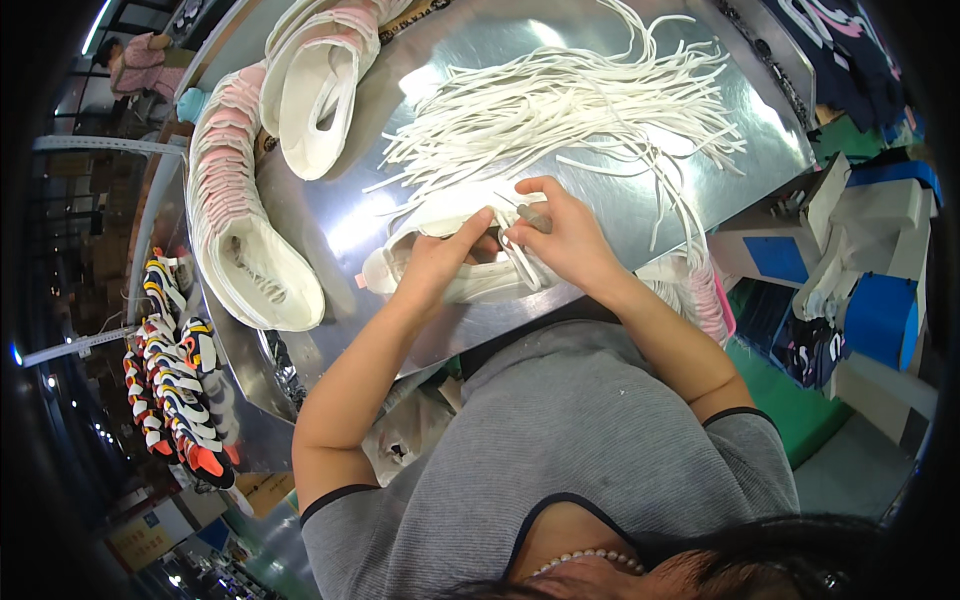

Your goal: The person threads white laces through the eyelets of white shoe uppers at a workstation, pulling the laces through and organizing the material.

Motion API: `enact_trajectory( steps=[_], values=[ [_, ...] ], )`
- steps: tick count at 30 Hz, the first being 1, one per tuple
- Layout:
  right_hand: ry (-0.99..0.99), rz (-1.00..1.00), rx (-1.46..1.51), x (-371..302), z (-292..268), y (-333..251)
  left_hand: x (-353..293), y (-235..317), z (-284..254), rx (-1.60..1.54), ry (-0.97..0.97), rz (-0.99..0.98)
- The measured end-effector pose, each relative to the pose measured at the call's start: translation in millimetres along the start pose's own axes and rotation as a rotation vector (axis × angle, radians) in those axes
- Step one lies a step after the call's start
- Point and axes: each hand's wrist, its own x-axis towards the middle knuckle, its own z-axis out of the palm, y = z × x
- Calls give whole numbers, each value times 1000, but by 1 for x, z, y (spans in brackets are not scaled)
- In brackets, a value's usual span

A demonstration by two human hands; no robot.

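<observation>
A white shoe upper (465,291) lies on its side at the near edge of the metal table, its heel end to the left. My left hand (445,258) is closed on the upper, thumb on top and fingers partly inside the opening. Between the fingers of my right hand (572,240) is a small grey-handled tool (535,218) with a thin, pale tip; its exact kind is hard to make out. A white shoelace (518,262) hangs in loops over the upper's front, close to both hands.
A heap of loose white laces (570,105) covers the far part of the metal table (345,215). Nested white-and-pink uppers (225,180) curve along the left, more uppers (318,100) behind. Another stack (690,295) sits right. Colourful shoe parts (175,380) stand farther left.
</observation>
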Motion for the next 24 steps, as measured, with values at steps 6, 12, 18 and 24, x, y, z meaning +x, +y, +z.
enact_trajectory(
  steps=[6,12,18,24],
  values=[
    [-41,-114,-202,2,-1,-1,-6,-10,15,-61,130,209],
    [-127,-115,-203,0,-7,-8,-5,-16,17,28,181,240],
    [-120,-120,4,-20,-24,-12,-11,-13,20,50,222,307],
    [-135,-192,-166,-14,-26,-15,-9,-20,16,58,204,339]
  ],
)
